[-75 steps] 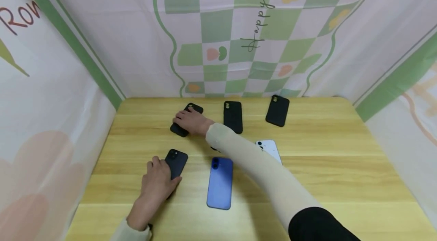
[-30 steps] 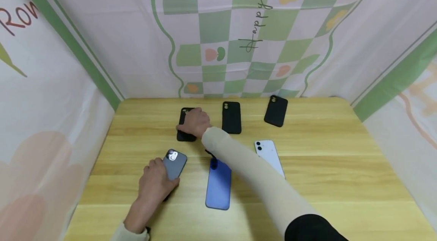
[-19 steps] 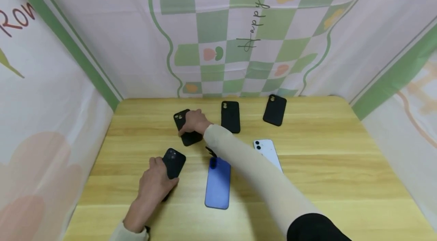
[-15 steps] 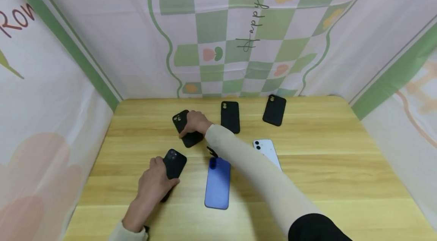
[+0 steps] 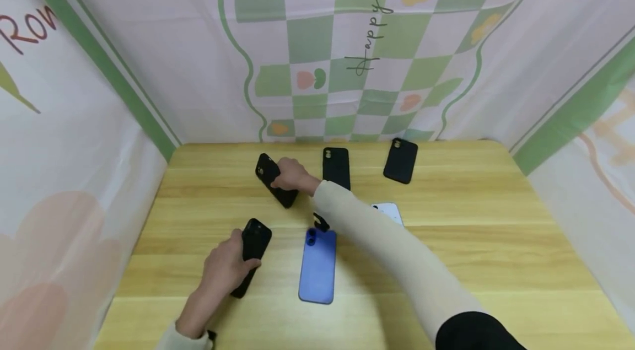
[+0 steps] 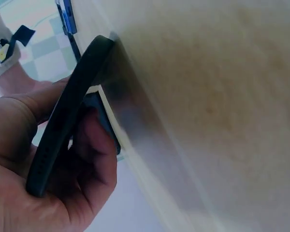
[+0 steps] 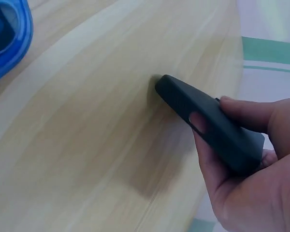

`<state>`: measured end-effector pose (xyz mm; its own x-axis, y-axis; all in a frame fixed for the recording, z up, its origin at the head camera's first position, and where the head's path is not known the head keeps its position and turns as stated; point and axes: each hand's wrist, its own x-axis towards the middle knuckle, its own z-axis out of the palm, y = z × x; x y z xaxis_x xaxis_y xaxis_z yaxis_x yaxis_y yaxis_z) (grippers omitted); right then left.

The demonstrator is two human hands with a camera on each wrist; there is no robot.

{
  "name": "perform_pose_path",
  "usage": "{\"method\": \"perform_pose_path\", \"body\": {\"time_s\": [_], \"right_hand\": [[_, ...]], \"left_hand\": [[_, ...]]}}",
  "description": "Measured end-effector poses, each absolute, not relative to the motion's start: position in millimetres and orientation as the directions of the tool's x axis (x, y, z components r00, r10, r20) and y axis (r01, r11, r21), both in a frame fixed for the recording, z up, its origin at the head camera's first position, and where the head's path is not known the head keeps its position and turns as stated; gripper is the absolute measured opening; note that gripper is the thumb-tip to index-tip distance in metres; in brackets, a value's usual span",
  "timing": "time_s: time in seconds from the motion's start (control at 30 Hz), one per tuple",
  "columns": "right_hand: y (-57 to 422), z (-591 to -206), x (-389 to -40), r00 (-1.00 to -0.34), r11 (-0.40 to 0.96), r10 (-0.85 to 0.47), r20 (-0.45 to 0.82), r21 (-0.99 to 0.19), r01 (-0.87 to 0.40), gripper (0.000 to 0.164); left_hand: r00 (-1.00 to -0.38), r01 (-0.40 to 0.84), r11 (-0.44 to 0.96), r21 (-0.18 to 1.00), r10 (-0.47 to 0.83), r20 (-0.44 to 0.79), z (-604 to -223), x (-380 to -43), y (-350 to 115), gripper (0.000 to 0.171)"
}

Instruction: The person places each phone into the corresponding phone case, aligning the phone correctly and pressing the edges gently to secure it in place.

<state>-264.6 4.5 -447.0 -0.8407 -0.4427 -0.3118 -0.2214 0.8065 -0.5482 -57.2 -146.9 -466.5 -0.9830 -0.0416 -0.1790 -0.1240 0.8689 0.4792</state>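
My left hand (image 5: 225, 264) grips a dark phone (image 5: 257, 237) by its long sides at the front left, back and camera end facing up, tilted on its side. In the left wrist view the phone (image 6: 70, 116) appears edge-on between thumb and fingers. Farther back, my right hand (image 5: 292, 175) holds a black phone case (image 5: 267, 171) with a camera cut-out. The right wrist view shows this case (image 7: 212, 123) tipped up, thumb on one face and fingers on the other, its far corner close over the wood. My palm hides part of it.
A blue phone (image 5: 317, 273) lies face down at the centre, its top near my right wrist. My right sleeve (image 5: 387, 251) partly covers a white phone (image 5: 394, 212). Two more black cases (image 5: 337, 167) lie along the back of the wooden table (image 5: 496, 262), before a patterned cloth (image 5: 312, 36).
The right hand has turned the black case from lying flat to tipped up, and has shifted slightly right. The phone in the left hand has rolled further onto its side.
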Motion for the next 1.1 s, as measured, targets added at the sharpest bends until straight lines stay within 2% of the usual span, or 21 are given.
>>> {"method": "perform_pose_path", "body": {"time_s": [0.13, 0.27, 0.37, 0.5, 0.7, 0.8, 0.97, 1.1], "right_hand": [[17.7, -446.9, -267.6, -0.834, 0.763, -0.45, -0.319, -0.622, -0.174, 0.056], [35.2, -445.6, -268.4, -0.838, 0.702, -0.445, -0.316, -0.704, -0.107, 0.058], [46.6, -442.1, -266.6, -0.839, 0.654, -0.445, -0.314, -0.754, -0.065, 0.058], [58.6, -436.7, -261.3, -0.83, 0.595, -0.465, -0.307, -0.803, -0.035, 0.056], [72.2, -427.6, -251.4, -0.821, 0.562, -0.484, -0.301, -0.827, -0.028, 0.034], [78.9, -423.6, -246.9, -0.817, 0.566, -0.487, -0.308, -0.824, -0.027, 0.028], [90.1, -416.7, -240.3, -0.815, 0.556, -0.494, -0.304, -0.831, -0.027, 0.028], [97.3, -410.1, -235.9, -0.82, 0.539, -0.487, -0.302, -0.842, -0.01, 0.016]], "left_hand": [[-0.983, -0.102, 0.868, 0.486, -0.012, -0.185, -467.8, -56.2, -149.5, 0.056], [-0.983, -0.093, 0.847, 0.524, 0.007, -0.185, -465.7, -55.0, -148.4, 0.039], [-0.983, -0.083, 0.834, 0.546, 0.021, -0.181, -462.7, -55.3, -147.5, 0.032], [-0.987, -0.062, 0.82, 0.569, 0.034, -0.156, -460.1, -56.4, -147.6, 0.038], [-0.996, -0.042, 0.782, 0.622, 0.017, -0.089, -457.8, -57.6, -149.3, 0.035], [-0.995, -0.067, 0.735, 0.675, -0.003, -0.095, -455.0, -59.1, -149.7, 0.036], [-0.993, -0.104, 0.634, 0.766, -0.022, -0.117, -450.1, -63.0, -147.3, 0.044], [-0.994, -0.107, 0.57, 0.815, -0.033, -0.108, -451.6, -67.8, -144.0, 0.05]]}}
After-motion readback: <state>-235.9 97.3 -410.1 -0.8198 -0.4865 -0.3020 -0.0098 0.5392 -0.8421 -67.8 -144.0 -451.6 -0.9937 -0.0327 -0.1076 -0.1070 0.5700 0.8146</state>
